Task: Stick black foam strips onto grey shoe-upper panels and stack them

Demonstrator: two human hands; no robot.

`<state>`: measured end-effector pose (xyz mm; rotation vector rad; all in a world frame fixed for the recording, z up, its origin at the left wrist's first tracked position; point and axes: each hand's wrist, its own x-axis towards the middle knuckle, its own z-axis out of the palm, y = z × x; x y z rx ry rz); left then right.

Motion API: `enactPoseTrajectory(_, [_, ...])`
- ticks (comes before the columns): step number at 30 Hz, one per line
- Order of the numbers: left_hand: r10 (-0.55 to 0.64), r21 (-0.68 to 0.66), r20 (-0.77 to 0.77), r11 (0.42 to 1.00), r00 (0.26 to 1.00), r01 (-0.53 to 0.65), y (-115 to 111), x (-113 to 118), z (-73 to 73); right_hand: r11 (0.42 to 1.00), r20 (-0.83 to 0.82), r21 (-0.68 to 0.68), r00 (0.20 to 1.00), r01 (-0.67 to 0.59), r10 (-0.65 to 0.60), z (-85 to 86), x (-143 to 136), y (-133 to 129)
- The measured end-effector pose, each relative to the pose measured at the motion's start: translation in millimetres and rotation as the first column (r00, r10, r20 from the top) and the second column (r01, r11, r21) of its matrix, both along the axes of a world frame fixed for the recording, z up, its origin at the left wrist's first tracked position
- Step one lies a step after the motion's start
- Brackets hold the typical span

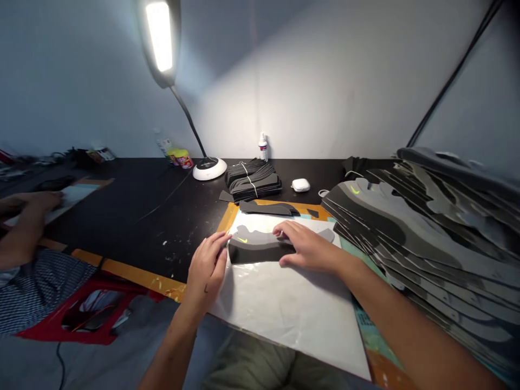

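L hand (206, 265) at L end of gray shoe pc (260, 238), fingers part-curled; can't tell if pinching. R hand (307, 247) over its R part, thumb & index apart, no clear grip. Pc's on white sheet (284, 309). Prob. positioning; next calls for steady alignment.
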<state>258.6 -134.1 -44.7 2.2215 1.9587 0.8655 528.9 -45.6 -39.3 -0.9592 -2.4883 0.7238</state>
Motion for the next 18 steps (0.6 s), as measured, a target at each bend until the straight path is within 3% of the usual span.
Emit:
enactPoseTrajectory(4, [0.132, 0.005, -0.109, 0.991, 0.985, -0.132, 5, -5, 5.1, 0.994, 0.084, 0.094, 0.995, 0.055, -0.063, -5.6, -1, 2])
enactPoseTrajectory(10, [0.070, -0.055, -0.104, 0.996, 0.992, -0.076, 4, -8, -3.4, 0.996, 0.100, 0.084, 0.995, 0.005, -0.013, -7.9, 1, 4])
enactPoseTrajectory(15, [0.057, -0.093, 0.120, 0.995, 0.991, -0.046, 7, -7, -3.2, 0.999, 0.036, 0.045, 0.999, 0.006, -0.007, -10.8, 1, 6])
enactPoseTrajectory(18, [0.043, -0.189, 0.424, 0.981, 0.905, 0.043, 11, -6, 1.2, 0.999, 0.026, 0.023, 0.999, 0.033, -0.034, -8.5, 0, 5])
